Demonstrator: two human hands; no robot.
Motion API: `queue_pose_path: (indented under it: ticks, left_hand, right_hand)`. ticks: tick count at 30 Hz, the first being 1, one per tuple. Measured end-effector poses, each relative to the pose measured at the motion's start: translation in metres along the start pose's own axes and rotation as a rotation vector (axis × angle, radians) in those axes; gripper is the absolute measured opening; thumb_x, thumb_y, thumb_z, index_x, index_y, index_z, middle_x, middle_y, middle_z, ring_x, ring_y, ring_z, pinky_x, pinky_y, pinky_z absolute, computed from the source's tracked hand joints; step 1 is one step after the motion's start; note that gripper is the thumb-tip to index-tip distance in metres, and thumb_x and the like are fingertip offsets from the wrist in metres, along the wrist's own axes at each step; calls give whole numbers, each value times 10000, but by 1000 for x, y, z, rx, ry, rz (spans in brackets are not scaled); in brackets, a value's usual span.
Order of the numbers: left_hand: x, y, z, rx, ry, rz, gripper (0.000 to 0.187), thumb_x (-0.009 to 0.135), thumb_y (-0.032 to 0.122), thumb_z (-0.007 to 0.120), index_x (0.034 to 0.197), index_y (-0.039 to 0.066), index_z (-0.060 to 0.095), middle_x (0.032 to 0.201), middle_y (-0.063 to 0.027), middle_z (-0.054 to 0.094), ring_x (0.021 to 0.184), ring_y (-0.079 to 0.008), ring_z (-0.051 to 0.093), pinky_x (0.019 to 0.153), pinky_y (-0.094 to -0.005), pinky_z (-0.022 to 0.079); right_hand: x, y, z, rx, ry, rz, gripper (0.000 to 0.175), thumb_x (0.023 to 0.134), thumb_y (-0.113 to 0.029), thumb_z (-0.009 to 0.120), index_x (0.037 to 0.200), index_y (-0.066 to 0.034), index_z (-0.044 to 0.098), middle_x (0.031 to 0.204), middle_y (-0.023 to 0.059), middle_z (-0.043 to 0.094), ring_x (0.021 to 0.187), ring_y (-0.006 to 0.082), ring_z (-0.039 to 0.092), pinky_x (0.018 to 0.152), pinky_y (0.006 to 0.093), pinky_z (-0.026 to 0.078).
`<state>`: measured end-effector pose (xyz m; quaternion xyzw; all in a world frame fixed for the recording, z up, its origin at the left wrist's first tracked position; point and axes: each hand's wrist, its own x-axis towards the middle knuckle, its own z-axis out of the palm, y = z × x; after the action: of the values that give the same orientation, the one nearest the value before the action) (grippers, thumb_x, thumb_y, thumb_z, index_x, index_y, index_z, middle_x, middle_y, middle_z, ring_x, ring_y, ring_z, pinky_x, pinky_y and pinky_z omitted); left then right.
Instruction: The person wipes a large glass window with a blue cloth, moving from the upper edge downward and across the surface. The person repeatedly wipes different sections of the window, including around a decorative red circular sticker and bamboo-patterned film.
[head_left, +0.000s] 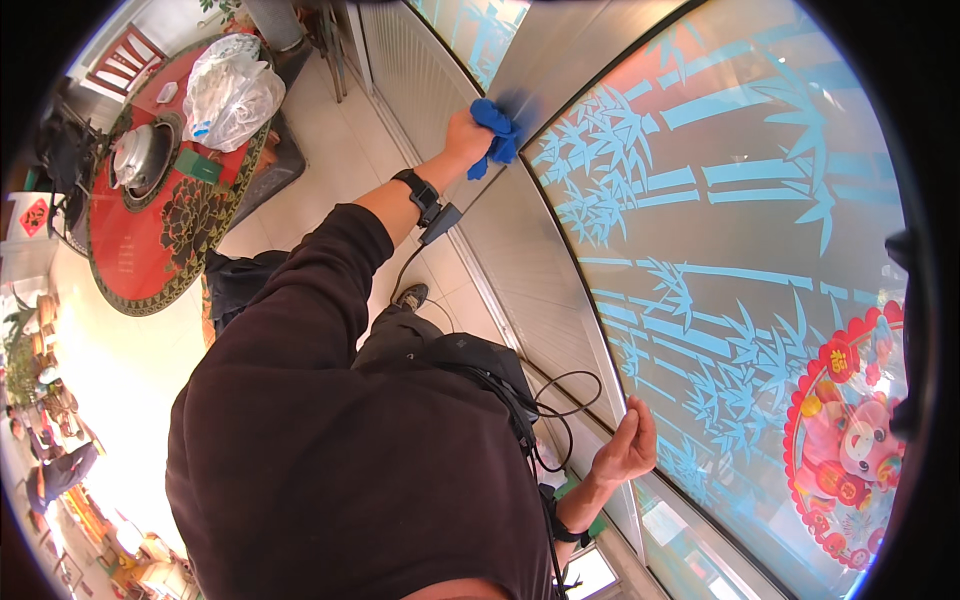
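My left hand (469, 139), with a black watch on its wrist, grips a crumpled blue cloth (495, 131) against the metal frame (551, 67) beside a glass panel. Part of the cloth is blurred. My right hand (628, 442), with a black band on its wrist, is empty and loosely curled near the lower edge of the frosted glass panel (757, 232), which bears blue bamboo patterns. Whether its fingertips touch the panel or its frame, I cannot tell. A round red-edged decoration (847, 442) is on the glass at the right.
A black pouch (480, 360) with looped cables hangs at my waist. At the upper left is a red oval table (139, 255) with a plastic bag (232, 94), a lidded metal pot (136, 156) and a green box (197, 166). A wooden chair (127, 64) stands beyond it.
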<state>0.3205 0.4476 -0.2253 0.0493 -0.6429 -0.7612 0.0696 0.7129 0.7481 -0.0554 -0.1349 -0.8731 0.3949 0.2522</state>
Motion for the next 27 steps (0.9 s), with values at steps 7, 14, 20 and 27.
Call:
queue_pose_path:
  ticks: [7, 14, 20, 27]
  left_hand:
    - [35, 108, 28, 98, 112, 661, 111, 842, 61, 720, 949, 46, 741, 851, -83, 729, 785, -201, 683, 737, -332, 542]
    - [26, 24, 17, -85, 61, 419, 110, 903, 111, 747, 903, 27, 676, 831, -21, 685, 777, -116, 637, 721, -315, 540]
    - [20, -34, -25, 609, 5, 76, 174, 842, 183, 747, 926, 33, 718, 855, -144, 732, 778, -269, 713, 696, -382, 563]
    - [-9, 31, 0, 718, 58, -80, 315, 771, 247, 740, 928, -27, 731, 872, -228, 732, 821, -368, 729, 750, -442, 574]
  right_hand:
    - [-7, -2, 1, 17, 21, 11, 189, 955, -4, 620, 1100, 44, 731, 1025, 127, 759, 940, 199, 702, 873, 309, 533]
    - [-17, -2, -5, -13, 24, 20, 211, 980, -13, 618, 1148, 69, 715, 1044, 143, 757, 960, 173, 698, 898, 293, 542]
    - [-16, -6, -7, -58, 16, 14, 206, 975, -18, 622, 1134, 71, 719, 1036, 138, 757, 956, 176, 697, 891, 293, 539]
    - [-27, -2, -14, -36, 88, 6, 178, 949, -28, 638, 1085, 34, 736, 1006, 125, 761, 927, 210, 705, 862, 323, 541]
